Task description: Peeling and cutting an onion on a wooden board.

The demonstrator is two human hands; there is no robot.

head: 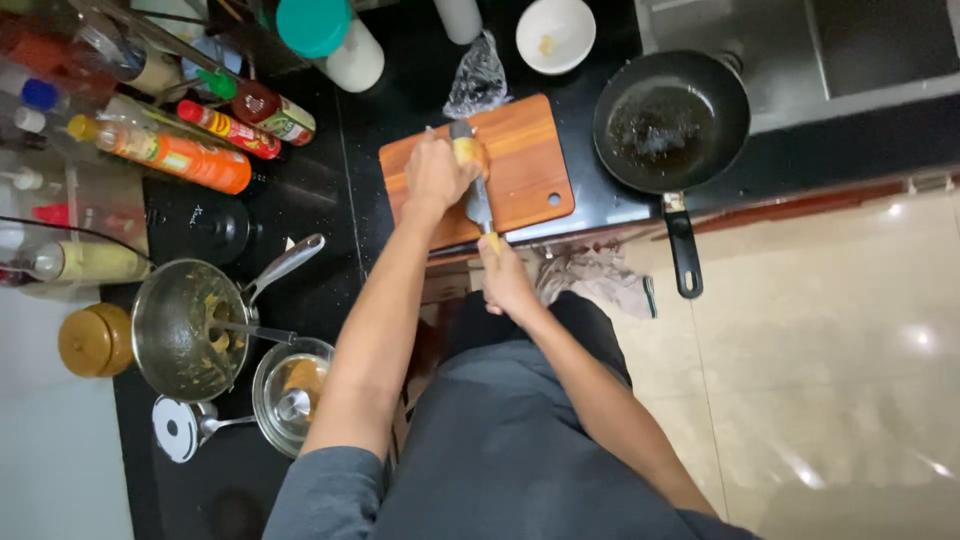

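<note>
Knife (478, 200) lay on the cutting board (530, 160), long axis twelve-to-six; right hand (505, 280) gripped its handle at six, left hand (435, 175) closed over a yellowish piece (467, 150) at eleven, nearer the blade.

Smooth wooden cutting board (520, 165) on a glossy black counter (300, 200); matt dark pan (670, 120), shiny steel saucepan (185, 330).

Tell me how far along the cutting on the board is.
Done: the saucepan shows food residue, and the frying pan looks oiled but holds no food. In hand: the left hand steadies a yellowish piece on the cutting board while the right hand holds the knife. No cut slices show yet.
</note>
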